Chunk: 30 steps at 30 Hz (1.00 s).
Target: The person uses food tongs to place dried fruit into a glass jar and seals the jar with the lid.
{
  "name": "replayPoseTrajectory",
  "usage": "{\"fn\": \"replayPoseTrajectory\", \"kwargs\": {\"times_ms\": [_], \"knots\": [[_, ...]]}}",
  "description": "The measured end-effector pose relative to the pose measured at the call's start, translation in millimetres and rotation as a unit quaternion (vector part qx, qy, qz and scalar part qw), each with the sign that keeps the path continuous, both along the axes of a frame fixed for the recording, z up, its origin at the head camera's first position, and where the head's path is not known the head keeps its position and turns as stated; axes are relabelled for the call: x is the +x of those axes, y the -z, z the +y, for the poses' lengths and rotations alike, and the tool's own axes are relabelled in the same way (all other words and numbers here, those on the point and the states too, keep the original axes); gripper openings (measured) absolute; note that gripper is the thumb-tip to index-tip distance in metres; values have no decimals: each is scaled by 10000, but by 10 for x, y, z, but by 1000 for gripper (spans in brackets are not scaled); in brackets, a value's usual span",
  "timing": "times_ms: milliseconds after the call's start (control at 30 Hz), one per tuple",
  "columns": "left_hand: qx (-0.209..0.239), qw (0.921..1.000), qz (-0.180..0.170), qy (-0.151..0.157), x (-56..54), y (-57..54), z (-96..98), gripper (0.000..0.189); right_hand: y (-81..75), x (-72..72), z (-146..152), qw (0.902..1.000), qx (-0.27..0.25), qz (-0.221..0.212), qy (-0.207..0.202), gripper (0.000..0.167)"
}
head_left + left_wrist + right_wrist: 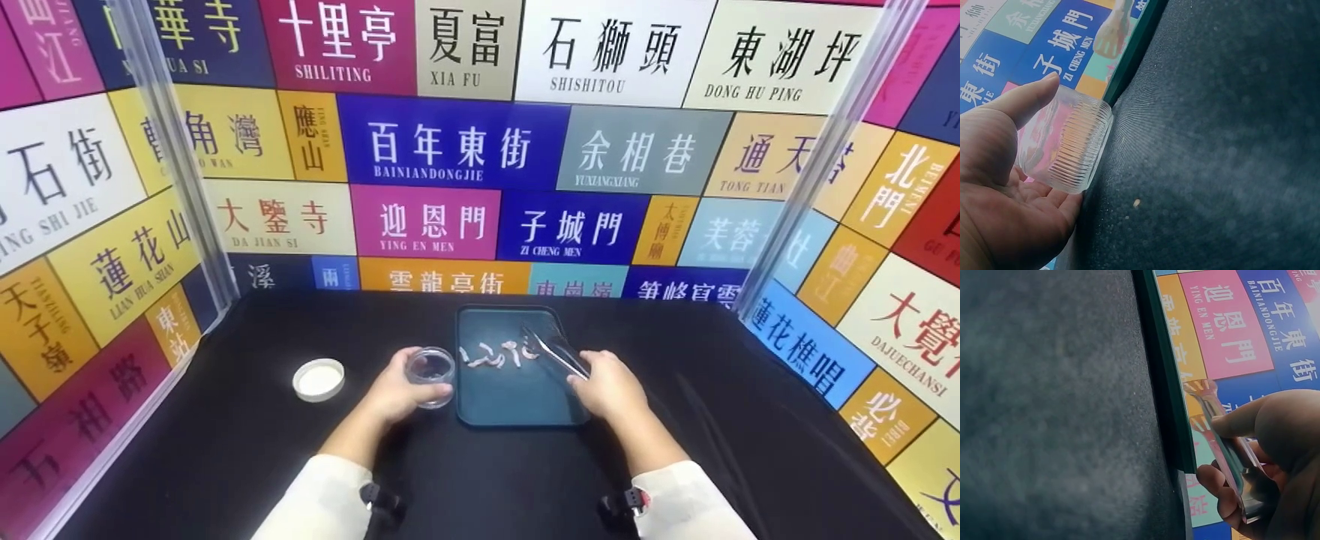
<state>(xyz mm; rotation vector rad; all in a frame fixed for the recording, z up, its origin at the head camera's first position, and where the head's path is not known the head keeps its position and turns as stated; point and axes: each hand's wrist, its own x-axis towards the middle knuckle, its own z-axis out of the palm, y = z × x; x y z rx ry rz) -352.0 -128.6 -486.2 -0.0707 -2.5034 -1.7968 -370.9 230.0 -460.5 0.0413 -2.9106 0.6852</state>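
Observation:
In the head view my left hand (394,390) grips a small clear jar (430,367) just left of a dark teal tray (517,409). The left wrist view shows the jar's ribbed side (1075,146), with the thumb across its top and the fingers underneath. My right hand (615,384) holds metal tongs (562,357) at the tray's right side. Their fork-like tips reach over the tray, slightly apart in the right wrist view. Several pale, curled pieces (491,355), like peeled shrimp, lie in a row across the tray, the rightmost close by the tong tips.
A round white lid (319,380) lies on the black tablecloth (495,480) to the left of my left hand. Colourful panels printed with Chinese place names (450,142) stand behind the table and on both sides. Clear upright posts (184,150) mark the corners.

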Motion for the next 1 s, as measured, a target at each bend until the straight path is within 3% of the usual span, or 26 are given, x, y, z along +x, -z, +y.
{"fn": "replayPoseTrajectory", "kwargs": {"times_ms": [633,1000], "knots": [[187,9998,-51,39,-14,7,17,93,-19,29,-31,9995,-78,-310,-71,47],[77,9999,-100,19,-1,0,3,93,-61,51,-85,9997,-61,-229,-11,39]]}}
